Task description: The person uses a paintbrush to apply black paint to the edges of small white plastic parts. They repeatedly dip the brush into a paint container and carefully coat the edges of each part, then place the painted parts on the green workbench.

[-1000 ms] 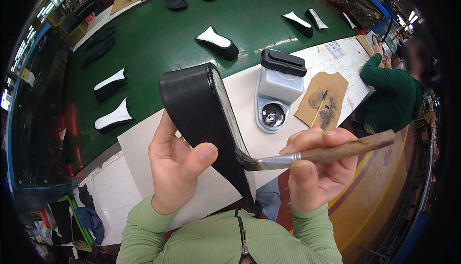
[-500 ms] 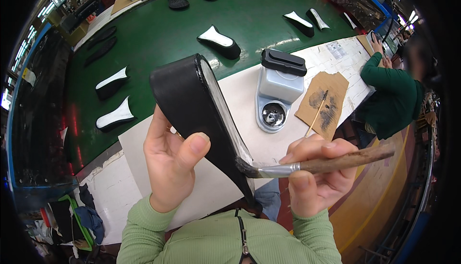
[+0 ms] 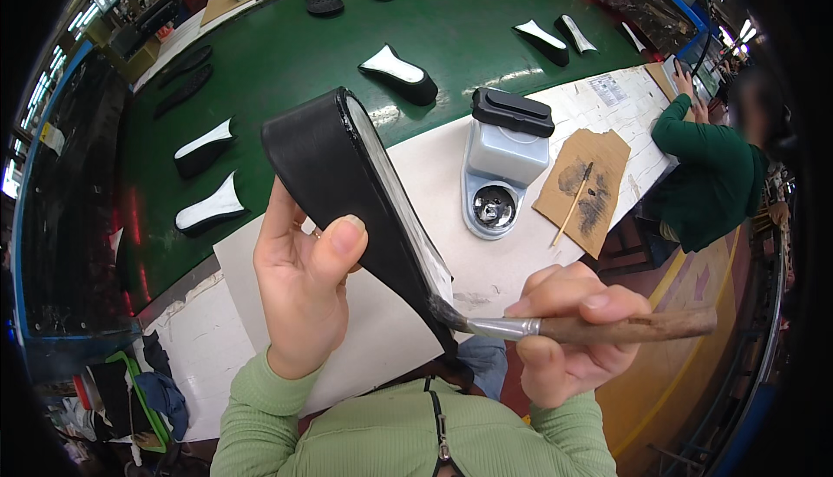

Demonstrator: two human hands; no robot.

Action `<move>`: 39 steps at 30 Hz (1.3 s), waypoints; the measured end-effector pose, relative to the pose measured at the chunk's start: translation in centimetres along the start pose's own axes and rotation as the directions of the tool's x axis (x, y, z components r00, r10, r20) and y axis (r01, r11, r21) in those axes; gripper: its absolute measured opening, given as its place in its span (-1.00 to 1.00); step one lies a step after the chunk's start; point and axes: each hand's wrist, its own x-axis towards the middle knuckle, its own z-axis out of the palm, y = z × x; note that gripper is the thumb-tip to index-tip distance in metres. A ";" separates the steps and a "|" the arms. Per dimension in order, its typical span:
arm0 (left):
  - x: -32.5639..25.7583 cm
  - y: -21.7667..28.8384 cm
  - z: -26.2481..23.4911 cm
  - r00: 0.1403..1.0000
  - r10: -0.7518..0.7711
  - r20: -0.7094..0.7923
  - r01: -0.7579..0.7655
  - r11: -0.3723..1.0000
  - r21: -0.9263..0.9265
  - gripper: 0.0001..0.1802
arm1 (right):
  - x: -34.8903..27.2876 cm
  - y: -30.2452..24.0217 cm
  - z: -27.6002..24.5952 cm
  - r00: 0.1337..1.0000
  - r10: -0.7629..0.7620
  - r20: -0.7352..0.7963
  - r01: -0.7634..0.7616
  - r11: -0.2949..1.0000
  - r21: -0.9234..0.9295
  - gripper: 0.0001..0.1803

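Sole [image 3: 334, 160], smooth black wedge pinched in left hand [image 3: 304, 290], wooden-handled metal-collared brush [image 3: 512, 328] pinched in right hand [image 3: 580, 334], bristles touching sole edge, glossy green surface [image 3: 291, 78] beyond both.

Green tabletop [image 3: 291, 78], ochre floor [image 3: 664, 390], strip lights [image 3: 87, 15]

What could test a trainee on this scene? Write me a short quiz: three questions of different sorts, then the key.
1. Multiple choice: what does the right hand hold? A) a rag; B) a wooden-handled brush; C) a knife.
2. True or false: the dark tip of the thin brush lies over the brown cardboard.
3. Fill in: the left hand holds a wedge-shaped sole whose side wall is coloured ____.
Key: 1. B; 2. true; 3. black.
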 end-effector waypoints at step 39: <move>0.2 0.4 0.8 0.990 -0.139 0.020 0.140 0.990 -0.022 -0.37 | 0.9 0.4 -0.4 0.997 -0.050 0.056 0.052 0.998 -0.028 -0.44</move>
